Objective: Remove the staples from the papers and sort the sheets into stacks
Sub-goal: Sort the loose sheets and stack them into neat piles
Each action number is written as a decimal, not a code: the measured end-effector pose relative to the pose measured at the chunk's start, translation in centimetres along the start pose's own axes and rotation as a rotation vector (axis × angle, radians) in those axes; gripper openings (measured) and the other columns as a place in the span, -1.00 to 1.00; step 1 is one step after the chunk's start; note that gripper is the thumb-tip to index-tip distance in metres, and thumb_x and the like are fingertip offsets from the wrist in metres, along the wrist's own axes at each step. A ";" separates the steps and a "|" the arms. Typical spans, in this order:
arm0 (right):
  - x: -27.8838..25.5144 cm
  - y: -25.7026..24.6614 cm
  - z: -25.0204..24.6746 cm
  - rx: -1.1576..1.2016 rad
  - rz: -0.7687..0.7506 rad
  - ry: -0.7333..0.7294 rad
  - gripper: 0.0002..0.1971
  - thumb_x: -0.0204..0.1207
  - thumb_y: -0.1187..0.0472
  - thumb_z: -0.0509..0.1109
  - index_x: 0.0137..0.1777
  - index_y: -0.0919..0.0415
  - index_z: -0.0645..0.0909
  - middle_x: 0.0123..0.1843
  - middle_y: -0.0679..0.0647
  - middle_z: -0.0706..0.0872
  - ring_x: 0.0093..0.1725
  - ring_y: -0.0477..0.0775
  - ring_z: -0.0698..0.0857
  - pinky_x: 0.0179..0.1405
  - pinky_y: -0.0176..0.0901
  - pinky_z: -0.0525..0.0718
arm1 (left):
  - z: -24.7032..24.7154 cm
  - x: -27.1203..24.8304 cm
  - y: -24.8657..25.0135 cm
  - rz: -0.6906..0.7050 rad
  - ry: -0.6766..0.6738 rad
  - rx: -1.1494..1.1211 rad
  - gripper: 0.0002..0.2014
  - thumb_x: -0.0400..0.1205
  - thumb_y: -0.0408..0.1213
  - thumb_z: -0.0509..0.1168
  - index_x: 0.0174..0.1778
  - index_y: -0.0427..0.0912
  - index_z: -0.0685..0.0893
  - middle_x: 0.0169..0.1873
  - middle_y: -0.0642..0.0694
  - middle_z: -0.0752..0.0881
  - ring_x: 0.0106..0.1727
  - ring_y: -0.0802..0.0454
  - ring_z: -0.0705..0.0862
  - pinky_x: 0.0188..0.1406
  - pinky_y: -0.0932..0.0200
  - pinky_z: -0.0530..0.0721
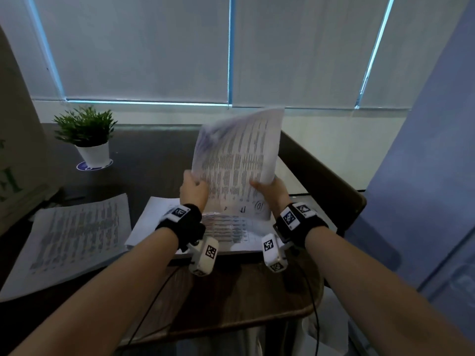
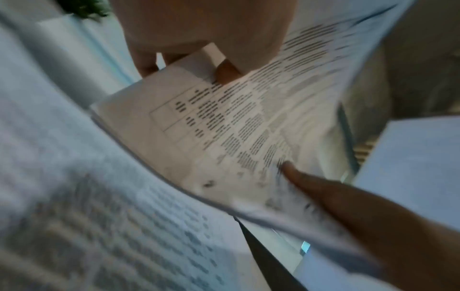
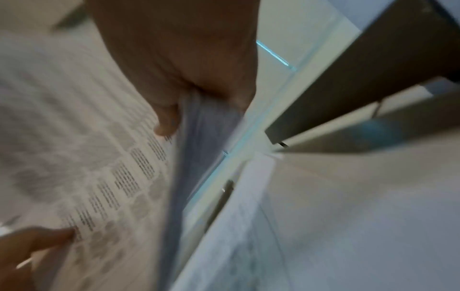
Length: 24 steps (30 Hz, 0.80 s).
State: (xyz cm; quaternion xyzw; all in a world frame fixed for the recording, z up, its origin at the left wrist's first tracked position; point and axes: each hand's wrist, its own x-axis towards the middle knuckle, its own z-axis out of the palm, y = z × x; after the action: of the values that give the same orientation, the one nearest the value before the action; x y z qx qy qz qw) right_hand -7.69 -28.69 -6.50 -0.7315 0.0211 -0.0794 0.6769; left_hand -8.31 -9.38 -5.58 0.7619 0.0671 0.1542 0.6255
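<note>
Both hands hold up a sheaf of printed sheets (image 1: pixel 236 163) above the desk, its top edge tilted away and blurred. My left hand (image 1: pixel 194 190) grips the sheaf's left edge, and my right hand (image 1: pixel 270 188) grips the right edge with the thumb on the front. The left wrist view shows the printed sheets (image 2: pixel 236 122) pinched by my left hand (image 2: pixel 224 74). Seen from the right wrist, my right hand (image 3: pixel 171 122) pinches the sheets (image 3: pixel 112 177) at their edge. Under the hands lies a paper stack (image 1: pixel 231 227). Another stack (image 1: pixel 77 235) lies to the left. No staple is visible.
A potted plant (image 1: pixel 88 134) in a white pot stands at the back left of the dark desk (image 1: pixel 154 155). The desk's right edge (image 1: pixel 321 170) runs close beside my right hand. A blue wall (image 1: pixel 424 163) stands at the right. Blinds cover the window behind.
</note>
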 end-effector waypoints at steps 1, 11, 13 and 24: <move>0.1 -0.6 -0.3 0.012 -0.052 0.010 -0.63 0.53 0.24 0.50 0.32 0.24 0.59 0.17 0.18 0.79 0.12 0.17 0.79 0.15 0.15 0.77 | -0.3 -0.1 0.6 0.017 0.014 0.016 -0.87 0.65 -0.34 0.06 0.07 -0.26 0.41 -0.09 -0.20 0.61 -0.09 -0.17 0.62 -0.02 -0.08 0.63; 0.7 4.7 -1.5 -0.248 0.246 -0.127 -0.57 0.57 0.21 0.48 0.40 0.33 0.58 0.35 0.25 0.71 0.24 0.22 0.72 0.39 0.18 0.61 | -5.6 -2.8 -1.6 -0.401 -0.192 0.154 -0.67 0.64 -0.41 0.22 0.31 -0.46 0.52 -0.03 -0.30 0.56 -0.29 -0.05 0.54 -0.32 0.14 0.56; 0.7 5.3 -1.4 -0.352 0.242 -0.137 -0.54 0.57 0.13 0.48 0.43 0.28 0.57 0.39 0.19 0.68 0.30 0.19 0.69 0.43 0.08 0.56 | -7.6 -3.2 -1.4 -0.440 -0.125 0.039 -0.68 0.62 -0.39 0.25 0.29 -0.36 0.51 -0.10 -0.21 0.49 -0.21 -0.05 0.49 -0.28 0.11 0.50; -1.0 4.5 -0.8 -0.580 0.141 -0.136 -0.52 0.68 0.11 0.34 0.54 0.29 0.46 0.51 0.20 0.58 0.43 0.21 0.58 0.15 -0.21 0.41 | -11.1 -9.9 -1.9 -0.722 -0.054 -0.292 -0.52 0.69 -0.38 0.06 0.53 -0.33 0.12 0.14 -0.33 0.49 -0.01 -0.23 0.52 0.10 -0.08 0.46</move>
State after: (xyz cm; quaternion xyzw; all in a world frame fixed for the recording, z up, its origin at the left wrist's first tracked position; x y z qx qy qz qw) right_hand -8.43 -29.75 -11.04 -0.8946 0.0482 0.0264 0.4435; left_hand -21.01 -1.54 -7.08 0.5962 0.2915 -0.0881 0.7429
